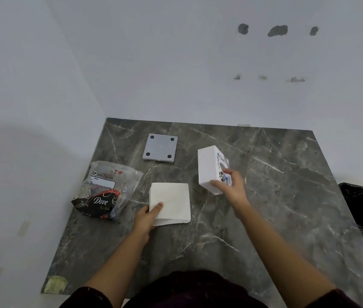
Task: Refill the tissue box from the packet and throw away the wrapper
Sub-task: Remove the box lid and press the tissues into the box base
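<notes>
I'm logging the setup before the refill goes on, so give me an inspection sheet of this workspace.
Surface: dark marble table, a stain at its near-left corner.
Job's things: tissue stack out of the packet; wrapper lying at left; white tissue box tipped up; grey base plate off the box, near the wall.
Clutter: nothing seen.
Hands: left hand grips the stack's near-left corner; right hand holds the box.
Cables: nothing seen.
Surroundings: white wall with patched holes; black bin at right.
</notes>
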